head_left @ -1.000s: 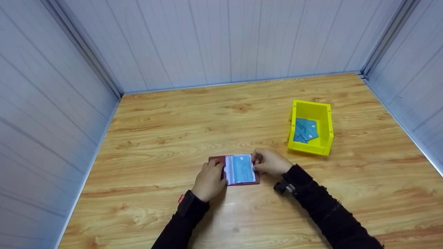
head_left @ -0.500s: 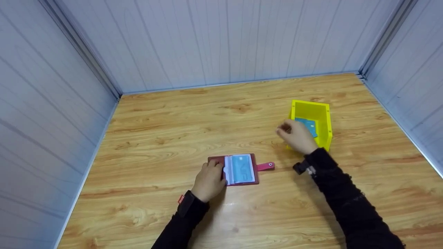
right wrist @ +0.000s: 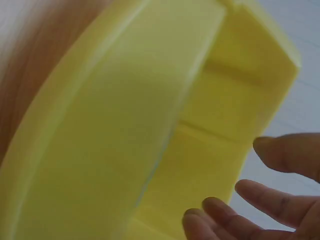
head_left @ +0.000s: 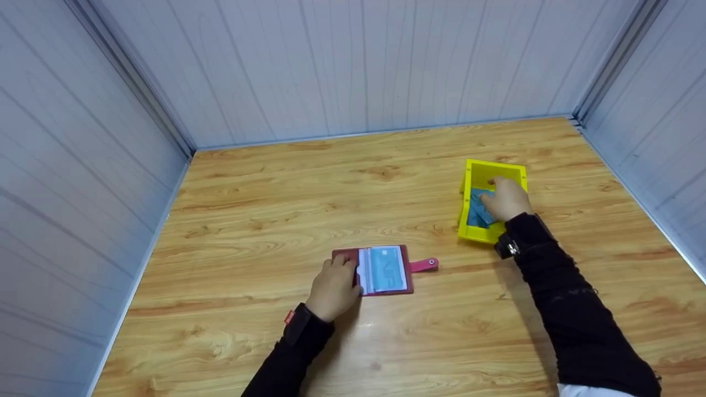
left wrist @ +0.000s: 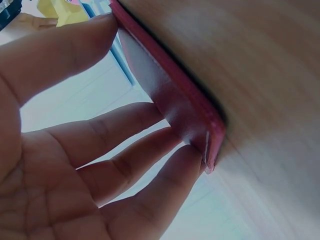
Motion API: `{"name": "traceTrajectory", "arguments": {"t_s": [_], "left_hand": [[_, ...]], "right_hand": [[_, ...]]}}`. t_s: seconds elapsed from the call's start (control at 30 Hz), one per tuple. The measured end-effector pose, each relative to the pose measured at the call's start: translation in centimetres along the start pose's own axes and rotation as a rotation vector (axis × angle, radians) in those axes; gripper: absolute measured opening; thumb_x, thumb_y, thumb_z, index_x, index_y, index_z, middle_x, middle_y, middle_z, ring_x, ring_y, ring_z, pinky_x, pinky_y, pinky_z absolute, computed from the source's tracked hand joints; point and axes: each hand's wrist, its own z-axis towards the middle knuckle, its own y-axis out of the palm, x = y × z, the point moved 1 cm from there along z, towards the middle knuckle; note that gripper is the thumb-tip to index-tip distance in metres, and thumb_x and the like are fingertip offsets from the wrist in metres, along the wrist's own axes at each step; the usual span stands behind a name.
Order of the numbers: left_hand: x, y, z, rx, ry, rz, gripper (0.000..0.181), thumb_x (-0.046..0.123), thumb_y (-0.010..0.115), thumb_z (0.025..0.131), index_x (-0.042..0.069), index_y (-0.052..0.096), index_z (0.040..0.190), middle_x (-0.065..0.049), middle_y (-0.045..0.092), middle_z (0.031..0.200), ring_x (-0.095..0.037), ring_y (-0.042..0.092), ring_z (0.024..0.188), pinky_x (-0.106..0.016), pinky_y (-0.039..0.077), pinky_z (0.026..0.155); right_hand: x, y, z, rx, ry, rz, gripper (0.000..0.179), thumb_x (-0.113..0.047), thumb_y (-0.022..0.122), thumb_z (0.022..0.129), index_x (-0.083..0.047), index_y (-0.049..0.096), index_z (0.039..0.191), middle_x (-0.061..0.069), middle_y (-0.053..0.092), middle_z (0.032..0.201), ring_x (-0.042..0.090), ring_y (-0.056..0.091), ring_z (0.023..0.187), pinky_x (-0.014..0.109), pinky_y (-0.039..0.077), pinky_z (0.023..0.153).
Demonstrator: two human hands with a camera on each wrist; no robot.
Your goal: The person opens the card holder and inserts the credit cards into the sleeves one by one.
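A dark red card holder lies unfolded on the table, with a blue card in its clear sleeve. My left hand rests on its left cover; in the left wrist view, extended fingers press the leather and the thumb touches near a corner. On the right, my right hand reaches into a yellow bin, over blue cards. The right wrist view has that hand's fingers spread apart inside the bin's opening, with nothing between them; the cards are out of sight there.
A pink strap with a metal snap sticks out from the card holder's right side. The wood-grain table is bounded by white panel walls at the back and both sides.
My right hand has left the card holder's right edge and moved right and away into the yellow bin, uncovering the pink strap. The left hand has stayed in place.
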Motion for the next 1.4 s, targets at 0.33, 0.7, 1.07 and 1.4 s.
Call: {"name": "traceTrajectory", "arguments": {"t_s": [0.33, 0.7, 1.07, 1.4], "left_hand": [[-0.1, 0.0, -0.2, 0.003, 0.000, -0.004, 0.036, 0.011, 0.072, 0.080, -0.005, 0.067, 0.112, -0.020, 0.063, 0.118, -0.041, 0.059, 0.101, -0.051, 0.054, 0.081], [-0.1, 0.1, -0.3, 0.006, 0.018, 0.028, 0.034, 0.014, 0.072, 0.080, -0.004, 0.068, 0.109, -0.019, 0.063, 0.114, -0.039, 0.058, 0.098, -0.048, 0.054, 0.079], [0.2, -0.2, -0.1, -0.022, 0.001, 0.022, 0.035, 0.013, 0.071, 0.082, -0.004, 0.067, 0.112, -0.020, 0.063, 0.117, -0.040, 0.058, 0.102, -0.049, 0.054, 0.084], [0.0, -0.1, -0.1, 0.005, 0.006, 0.023, 0.033, 0.012, 0.071, 0.080, -0.004, 0.068, 0.109, -0.019, 0.064, 0.114, -0.040, 0.059, 0.098, -0.049, 0.054, 0.081]], "right_hand": [[0.6, 1.7, 1.2, -0.165, 0.026, -0.162, 0.033, -0.017, 0.052, 0.096, 0.013, 0.058, 0.109, 0.022, 0.057, 0.095, 0.031, 0.054, 0.084, 0.040, 0.046, 0.077], [1.1, 2.1, 1.6, -0.153, 0.013, -0.232, 0.014, -0.008, 0.055, 0.086, 0.006, 0.058, 0.083, 0.014, 0.052, 0.078, 0.030, 0.052, 0.075, 0.037, 0.043, 0.072], [0.7, 1.8, 1.3, -0.114, 0.037, -0.246, 0.014, -0.008, 0.053, 0.085, 0.001, 0.056, 0.075, 0.011, 0.050, 0.074, 0.028, 0.050, 0.071, 0.036, 0.041, 0.068], [-0.1, 1.8, 1.2, -0.100, 0.032, -0.319, 0.019, -0.015, 0.061, 0.085, 0.003, 0.060, 0.082, 0.014, 0.056, 0.079, 0.030, 0.052, 0.073, 0.042, 0.047, 0.071]]}}
